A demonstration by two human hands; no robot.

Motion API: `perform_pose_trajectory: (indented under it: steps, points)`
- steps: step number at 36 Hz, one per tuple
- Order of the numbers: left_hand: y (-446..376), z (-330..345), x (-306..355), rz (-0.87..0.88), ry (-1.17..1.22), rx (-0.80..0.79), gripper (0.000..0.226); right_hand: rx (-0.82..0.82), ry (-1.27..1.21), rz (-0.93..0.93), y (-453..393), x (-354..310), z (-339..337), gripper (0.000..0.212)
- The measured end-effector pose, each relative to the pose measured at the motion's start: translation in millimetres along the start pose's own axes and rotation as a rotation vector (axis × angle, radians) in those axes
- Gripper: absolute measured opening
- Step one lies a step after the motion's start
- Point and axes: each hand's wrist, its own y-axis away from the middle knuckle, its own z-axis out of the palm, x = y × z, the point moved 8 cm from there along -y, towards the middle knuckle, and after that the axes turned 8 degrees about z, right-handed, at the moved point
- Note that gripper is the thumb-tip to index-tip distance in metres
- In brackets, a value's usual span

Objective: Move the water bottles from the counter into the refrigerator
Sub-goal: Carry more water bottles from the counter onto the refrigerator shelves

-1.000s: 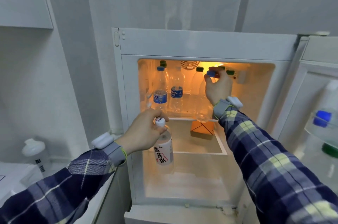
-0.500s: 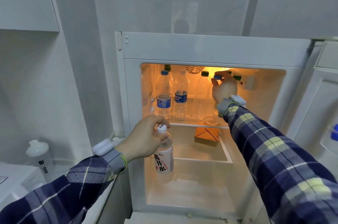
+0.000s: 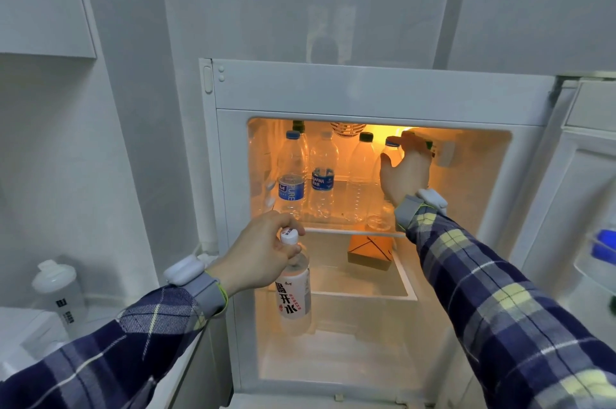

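Observation:
The small white refrigerator (image 3: 366,95) stands open, lit orange inside. Several clear water bottles stand on its upper shelf (image 3: 346,231), among them one with a blue label (image 3: 291,181) and another (image 3: 322,175) beside it. My right hand (image 3: 408,168) is deep in the shelf's right side. Its fingers curl over the top of a blue-capped clear bottle (image 3: 380,215) that stands on the shelf. My left hand (image 3: 260,252) grips a white-capped bottle with a white label (image 3: 293,295) by its neck. That bottle hangs upright in front of the lower compartment.
An orange box (image 3: 370,252) lies under the shelf above a white drawer (image 3: 363,293). The fridge door (image 3: 593,175) stands open at the right, with a blue-topped item (image 3: 605,242) in its rack. A white shaker bottle (image 3: 58,288) stands on the counter at the left.
My right hand has pushed the blue-capped bottle further back and right on the upper shelf. My left hand and its bottle have stayed about where they were.

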Motion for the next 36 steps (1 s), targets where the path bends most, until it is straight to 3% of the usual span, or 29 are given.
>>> perform_pose_trajectory:
  steps: [3, 6, 8, 10, 13, 15, 17, 21, 25, 30, 33, 36]
  points:
    - [-3, 1, 1, 0.014, 0.004, 0.003, 0.018, 0.013, -0.019, -0.01, 26, -9, -9, 0.034]
    - [-8, 1, 2, 0.023, 0.009, 0.007, 0.019, -0.088, -0.091, -0.053, 62, -22, -9, 0.036]
    - [-11, 0, 4, 0.034, 0.017, 0.014, 0.02, -0.266, -0.114, -0.044, 88, -27, 0, 0.035]
    - [-15, -2, 6, 0.047, 0.028, 0.021, 0.02, -0.547, -0.074, 0.003, 116, -26, 17, 0.039]
    - [-22, -6, 9, 0.069, 0.04, 0.042, 0.019, -1.01, 0.021, 0.056, 170, -16, 41, 0.061]
    - [-25, -7, 13, 0.091, 0.04, 0.05, 0.019, -1.137, 0.076, 0.021, 196, -12, 48, 0.077]
    - [-27, -4, 17, 0.123, 0.041, 0.044, 0.02, -1.146, 0.025, 0.033, 212, -12, 53, 0.078]
    - [-27, 1, 18, 0.154, 0.04, 0.029, 0.02, -1.07, -0.106, 0.144, 225, -6, 60, 0.051]
    - [-25, -9, 16, 0.188, -0.067, 0.059, 0.023, -0.996, -0.089, 0.148, 227, 8, 68, 0.038]
    - [-20, -67, 30, 0.371, -0.316, 0.33, 0.029, -0.939, 0.024, 0.153, 230, 41, 82, 0.039]
    - [-14, -95, 35, 0.48, -0.519, 0.5, 0.044, -0.881, 0.106, 0.12, 226, 56, 88, 0.036]
    - [-19, -101, 18, 0.418, -0.636, 0.481, 0.073, -0.856, 0.235, 0.089, 224, 67, 99, 0.044]
